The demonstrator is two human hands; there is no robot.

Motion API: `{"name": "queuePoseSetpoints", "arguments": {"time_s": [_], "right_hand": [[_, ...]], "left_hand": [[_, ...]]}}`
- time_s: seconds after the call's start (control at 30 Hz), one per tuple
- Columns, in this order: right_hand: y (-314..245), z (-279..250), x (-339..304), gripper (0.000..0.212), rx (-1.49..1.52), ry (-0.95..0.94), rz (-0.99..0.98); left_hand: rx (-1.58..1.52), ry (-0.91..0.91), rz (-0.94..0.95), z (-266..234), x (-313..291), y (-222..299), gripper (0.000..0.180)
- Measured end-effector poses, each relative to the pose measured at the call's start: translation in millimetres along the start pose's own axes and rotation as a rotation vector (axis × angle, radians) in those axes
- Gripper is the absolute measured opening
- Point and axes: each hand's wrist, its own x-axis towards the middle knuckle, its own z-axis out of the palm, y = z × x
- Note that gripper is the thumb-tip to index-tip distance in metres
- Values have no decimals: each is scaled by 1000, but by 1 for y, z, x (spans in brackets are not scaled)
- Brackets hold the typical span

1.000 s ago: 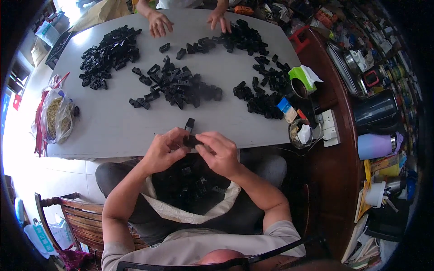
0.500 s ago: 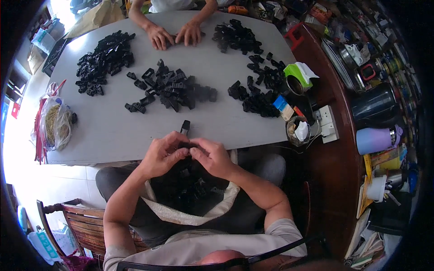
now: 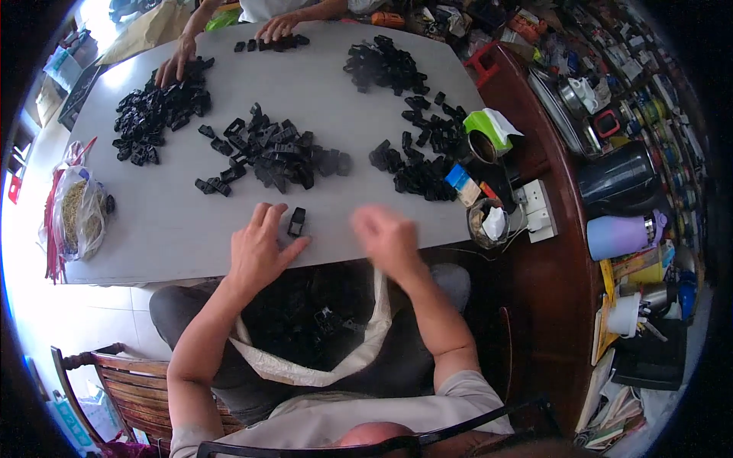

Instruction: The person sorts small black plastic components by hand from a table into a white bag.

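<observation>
My left hand (image 3: pixel 262 252) rests by the near table edge, fingers apart and holding nothing I can see. Beside its fingertips a single small black plastic part (image 3: pixel 297 221) stands on the table. My right hand (image 3: pixel 387 240) is lifted to the right of that part, its fingers smeared by motion, so what they hold cannot be made out. Ahead of both hands lies a loose heap of black plastic parts (image 3: pixel 279 153). In my lap an open white sack (image 3: pixel 305 374) contains more black parts (image 3: pixel 317 313).
Further black heaps lie at left (image 3: pixel 160 111), far right (image 3: pixel 385 65) and right (image 3: pixel 427 164). Across the table a co-worker's hands (image 3: pixel 177 62) touch the left heap and a short row of parts (image 3: pixel 271 43). A clear bag (image 3: pixel 80 214), tissue pack (image 3: pixel 490 130) and power strip (image 3: pixel 537 210) edge the table.
My hands have parted, the right moving rightward. The black part by my left hand now shows fully. One co-worker's hand has moved to the left heap, uncovering a row of parts.
</observation>
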Motion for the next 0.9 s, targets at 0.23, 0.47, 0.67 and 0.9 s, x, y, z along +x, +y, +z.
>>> {"name": "queuePoseSetpoints", "arguments": {"time_s": [0.23,0.47,0.67,0.9], "right_hand": [[52,-19,35,23,-478,226,245],[58,-2,32,21,-350,249,120],[50,12,32,17,-193,246,69],[50,10,35,18,-92,119,174]], "left_hand": [[75,-105,-22,19,13,-3,47],[-287,-96,-90,3,8,-9,37],[-321,-99,-141,1,2,-16,40],[-389,-114,-170,0,7,-23,39]]}}
